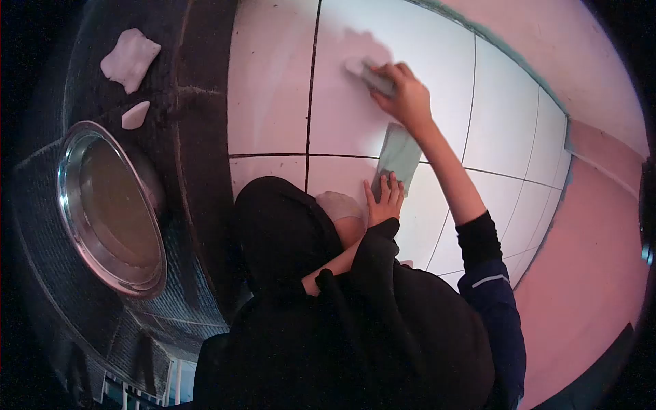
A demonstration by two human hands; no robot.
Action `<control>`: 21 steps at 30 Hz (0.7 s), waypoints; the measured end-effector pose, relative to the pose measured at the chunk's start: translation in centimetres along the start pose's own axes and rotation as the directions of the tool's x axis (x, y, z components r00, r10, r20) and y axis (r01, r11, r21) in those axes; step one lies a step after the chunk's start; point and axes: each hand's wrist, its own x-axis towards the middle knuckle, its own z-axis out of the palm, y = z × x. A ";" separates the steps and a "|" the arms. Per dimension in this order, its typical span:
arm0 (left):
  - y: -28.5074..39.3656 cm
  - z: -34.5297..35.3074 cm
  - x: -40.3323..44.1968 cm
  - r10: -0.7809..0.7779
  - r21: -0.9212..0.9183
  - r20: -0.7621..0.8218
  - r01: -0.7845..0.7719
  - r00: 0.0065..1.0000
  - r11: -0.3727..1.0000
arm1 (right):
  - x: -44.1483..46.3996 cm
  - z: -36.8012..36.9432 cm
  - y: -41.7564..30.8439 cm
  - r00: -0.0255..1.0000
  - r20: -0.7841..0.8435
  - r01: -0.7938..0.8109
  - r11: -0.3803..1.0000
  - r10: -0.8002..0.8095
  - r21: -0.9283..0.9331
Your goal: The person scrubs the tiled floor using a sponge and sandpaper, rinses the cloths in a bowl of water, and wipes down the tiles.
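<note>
My right hand [403, 92] is closed around a grey-green block [381, 80] with a whitish end, held at the upper middle of the white tiles [273, 82]. The block and fingers are slightly blurred, and whether the block touches the tile I cannot tell. Closer to my body, my left hand [386, 198] has its fingers spread, with the fingertips resting on the near end of a flat, pale green rectangular piece [402, 154]. That piece lies across a dark tile joint. Beside my left wrist is a rounded, pale, cloth-looking thing [336, 203], partly hidden by dark clothing.
A shiny metal basin [162, 273] holding murky liquid stands on the dark surface [198, 137] to the left. Above it lie a pale irregular piece [130, 60] and a smaller whitish piece [135, 115]. A pink wall [588, 260] borders the tiles on the right.
</note>
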 end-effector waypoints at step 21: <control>0.1 0.0 0.3 0.004 -0.017 0.061 -0.003 0.998 1.000 | -2.0 1.5 -4.1 1.000 0.016 0.013 0.999 -0.014 0.053</control>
